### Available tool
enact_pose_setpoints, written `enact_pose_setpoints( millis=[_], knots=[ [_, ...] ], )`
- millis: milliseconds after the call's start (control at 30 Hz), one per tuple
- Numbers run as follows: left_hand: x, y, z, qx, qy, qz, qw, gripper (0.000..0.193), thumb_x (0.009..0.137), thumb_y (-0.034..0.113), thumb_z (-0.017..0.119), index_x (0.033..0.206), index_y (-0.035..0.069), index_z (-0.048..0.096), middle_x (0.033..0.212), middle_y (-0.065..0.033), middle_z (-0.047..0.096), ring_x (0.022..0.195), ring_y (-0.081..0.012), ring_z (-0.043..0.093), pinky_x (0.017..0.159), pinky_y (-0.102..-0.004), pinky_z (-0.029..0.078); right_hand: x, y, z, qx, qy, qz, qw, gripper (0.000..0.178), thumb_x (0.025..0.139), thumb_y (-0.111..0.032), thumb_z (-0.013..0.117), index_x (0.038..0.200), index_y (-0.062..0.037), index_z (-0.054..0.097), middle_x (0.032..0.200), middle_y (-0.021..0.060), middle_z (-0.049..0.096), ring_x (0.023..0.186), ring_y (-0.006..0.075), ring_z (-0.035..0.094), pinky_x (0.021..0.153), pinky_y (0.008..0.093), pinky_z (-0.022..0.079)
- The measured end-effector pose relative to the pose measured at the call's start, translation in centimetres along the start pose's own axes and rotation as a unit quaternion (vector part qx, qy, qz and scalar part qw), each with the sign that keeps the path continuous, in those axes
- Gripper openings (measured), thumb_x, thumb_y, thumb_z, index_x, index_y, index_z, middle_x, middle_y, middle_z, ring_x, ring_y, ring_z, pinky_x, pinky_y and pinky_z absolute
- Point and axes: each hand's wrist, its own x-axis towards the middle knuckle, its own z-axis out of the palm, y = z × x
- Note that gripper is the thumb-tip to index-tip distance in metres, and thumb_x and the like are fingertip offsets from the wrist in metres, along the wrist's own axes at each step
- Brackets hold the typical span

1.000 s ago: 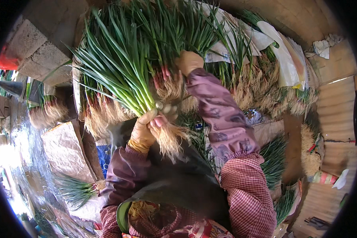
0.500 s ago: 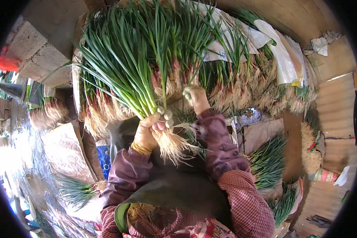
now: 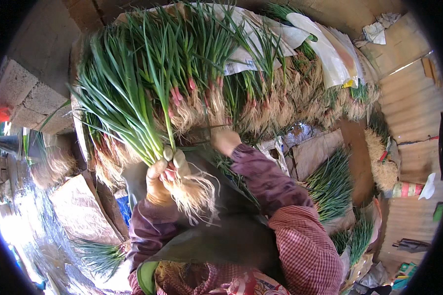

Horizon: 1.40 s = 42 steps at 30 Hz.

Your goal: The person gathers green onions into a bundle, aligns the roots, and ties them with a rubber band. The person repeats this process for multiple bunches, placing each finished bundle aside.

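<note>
A bunch of spring onions (image 3: 142, 132) is gripped near its base by my gloved left hand (image 3: 161, 177). Its long green leaves fan up to the far left, and its pale stringy roots hang to the right over my dark apron. My right hand (image 3: 226, 142) is by the edge of the heap, just below the roots of the loose spring onions (image 3: 216, 101). Motion smears that hand and its fingers do not show clearly. Heaped spring onions with pinkish bulbs lie right in front of both hands, roots toward me.
White plastic sheeting (image 3: 325, 54) partly covers the heap at the far right. More green bundles (image 3: 332, 184) lie to my right, and another bundle (image 3: 103, 255) at lower left. Concrete blocks (image 3: 27, 93) stand at the left. Corrugated sheet (image 3: 408, 98) lines the right side.
My left hand and its bunch have shifted left and a little down in the picture. The right hand has come lower and to the left along the heap. The whole view has turned slightly.
</note>
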Motion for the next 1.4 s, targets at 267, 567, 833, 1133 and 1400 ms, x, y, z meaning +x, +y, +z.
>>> enact_pose_setpoints(
  millis=[267, 567, 833, 1133, 1400],
  knots=[
    [1.0, -1.7, -3.6, 0.047, 0.204, -0.063, 0.976, 0.026, 0.078, 0.010, 0.059, 0.101, 0.001, 0.054, 0.085, -0.0125, 0.060, 0.072, -0.0218, 0.059, 0.062, -0.0365, 0.052, -0.1, -5.3, -8.0, 0.609, -0.058, -0.110, 0.784, 0.029, 0.088, -0.033, 0.054, 0.098, -0.0057, 0.059, 0.082, 0.0042, 0.065, 0.051, 0.0072, 0.050, 0.043, 0.0204, 0.039],
    [1.0, 3.5, -1.1, 0.152, 0.067, 0.026, 0.986, 0.036, 0.077, 0.013, 0.062, 0.109, 0.002, 0.050, 0.108, -0.0158, 0.056, 0.099, -0.0301, 0.058, 0.085, -0.0471, 0.050, 2.7, 9.1, -16.2, 0.441, 0.228, 0.149, 0.855, 0.039, 0.087, -0.035, 0.054, 0.111, -0.0046, 0.054, 0.087, 0.0097, 0.063, 0.070, 0.0182, 0.061, 0.060, 0.0334, 0.049],
    [1.5, 1.9, -4.5, 0.134, 0.212, -0.023, 0.968, 0.023, 0.079, 0.015, 0.060, 0.099, 0.003, 0.056, 0.105, -0.0152, 0.060, 0.094, -0.0277, 0.060, 0.081, -0.0429, 0.051, 7.6, -9.2, -12.9, -0.035, 0.214, -0.045, 0.975, 0.019, 0.084, -0.025, 0.058, 0.083, -0.0065, 0.053, 0.054, -0.0006, 0.047, 0.042, 0.0084, 0.042, 0.036, 0.0279, 0.038],
    [2.0, 1.7, -3.6, 0.195, 0.210, 0.007, 0.958, 0.028, 0.080, 0.008, 0.058, 0.104, -0.005, 0.055, 0.082, -0.0098, 0.061, 0.071, -0.0176, 0.059, 0.087, -0.0378, 0.047, 5.1, -6.3, -10.7, 0.231, 0.164, -0.150, 0.947, 0.016, 0.087, -0.019, 0.052, 0.076, -0.0105, 0.060, 0.058, 0.0028, 0.058, 0.046, 0.0112, 0.053, 0.045, 0.0286, 0.045],
    [2.5, 0.4, -3.0, 0.087, 0.196, 0.007, 0.977, 0.017, 0.078, 0.014, 0.060, 0.091, 0.003, 0.055, 0.082, -0.0081, 0.056, 0.068, -0.0164, 0.053, 0.061, -0.0303, 0.047, 2.7, -7.2, -3.7, 0.162, 0.343, -0.121, 0.917, 0.015, 0.083, -0.020, 0.056, 0.074, -0.0087, 0.060, 0.061, 0.0069, 0.059, 0.051, 0.0181, 0.055, 0.049, 0.0329, 0.047]
  ],
)
